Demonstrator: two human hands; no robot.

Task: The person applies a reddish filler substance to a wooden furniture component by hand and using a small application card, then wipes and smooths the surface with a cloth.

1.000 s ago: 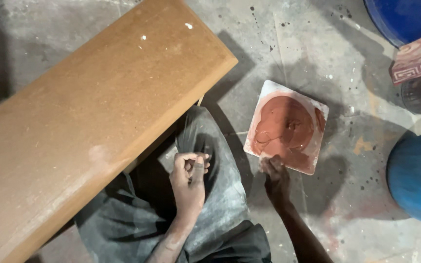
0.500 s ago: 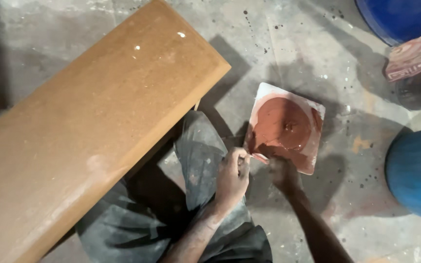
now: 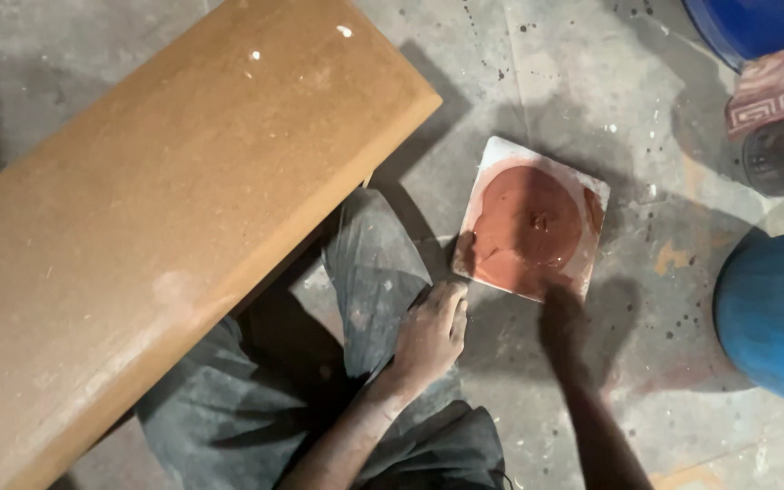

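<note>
Moved since half a second before: left hand (image 3: 428,334) down from the tile's corner onto the grey trouser knee (image 3: 376,263); right hand (image 3: 563,316) up to the tile's near edge. Far left, lay a long brown board (image 3: 165,209), slanted, rounded along its edge, glossy at the upper end, overlapping the trousers. Next to it, the left hand rested on the knee, fingers loosely curled and together, holding nothing visible, fingertips just short of the tile's lower left corner. Then the square white tile (image 3: 501,154) flat on the spattered concrete floor (image 3: 592,63), covered with a round smear of reddish-brown paste (image 3: 528,227). Right hand blurred at the tile's near edge; open or closed could not be told. Far right, a blue drum (image 3: 773,318), well apart from the tile.
</note>
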